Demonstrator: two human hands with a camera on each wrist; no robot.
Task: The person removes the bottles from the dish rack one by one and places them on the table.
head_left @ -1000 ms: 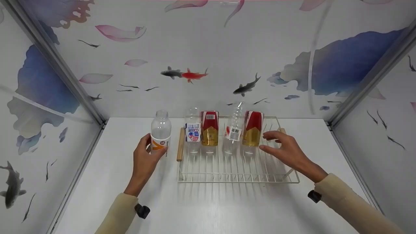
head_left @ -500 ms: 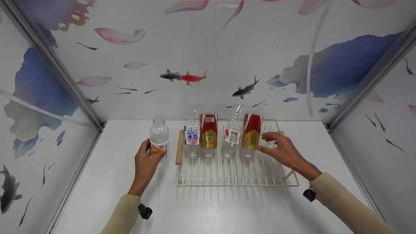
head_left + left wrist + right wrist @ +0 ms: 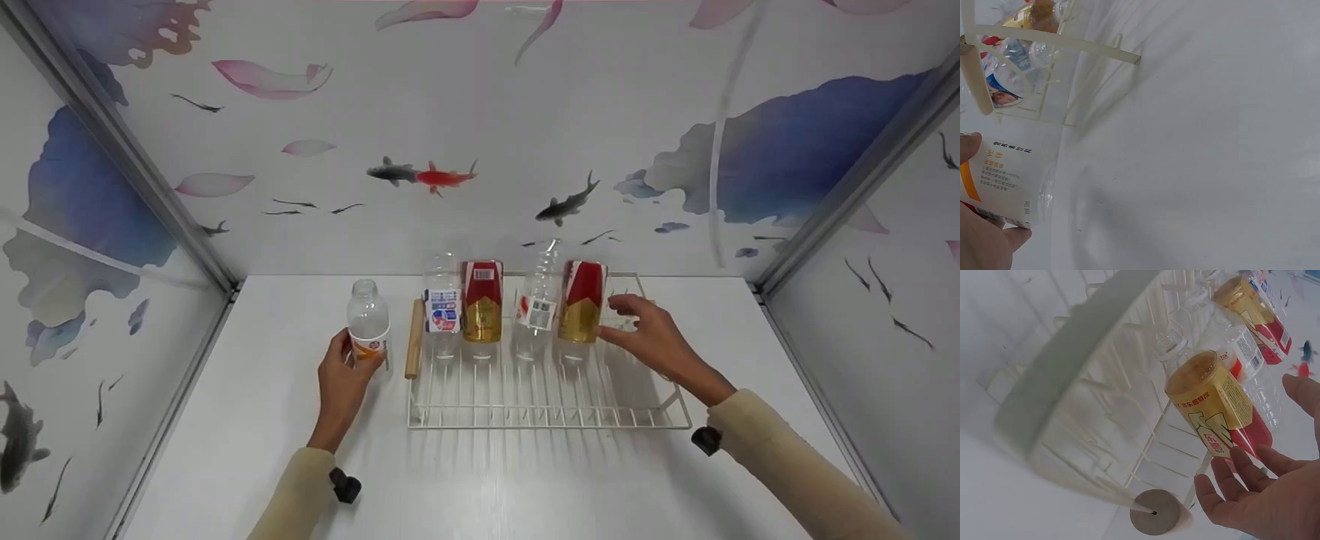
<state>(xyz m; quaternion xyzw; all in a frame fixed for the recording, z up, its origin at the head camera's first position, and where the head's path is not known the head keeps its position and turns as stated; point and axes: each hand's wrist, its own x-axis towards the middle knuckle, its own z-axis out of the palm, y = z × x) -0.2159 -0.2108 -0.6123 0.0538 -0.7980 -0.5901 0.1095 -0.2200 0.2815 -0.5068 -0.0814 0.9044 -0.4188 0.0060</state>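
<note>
My left hand [image 3: 346,382] grips a clear plastic bottle [image 3: 368,319] round its white and orange label. The bottle is upright, mouth up, just left of a white wire rack [image 3: 547,428]; the left wrist view shows its label [image 3: 1002,180] up close. At the rack's right side, my right hand [image 3: 660,341] has its fingers spread and loosely bent beside a red and gold bottle [image 3: 583,304]. In the right wrist view, the fingertips [image 3: 1237,454] lie close to that bottle [image 3: 1216,405]; whether they touch it I cannot tell.
Leaning in the rack's back part are another red and gold bottle [image 3: 483,300] and two clear bottles, one with a blue and white label [image 3: 444,311]. Wooden handles [image 3: 414,337] flank the rack. A patterned back wall [image 3: 487,112] stands behind the white table [image 3: 480,487].
My left hand has lowered the bottle slightly. The right hand stays beside the rightmost bottle with little movement, and the bottles in the rack keep their places.
</note>
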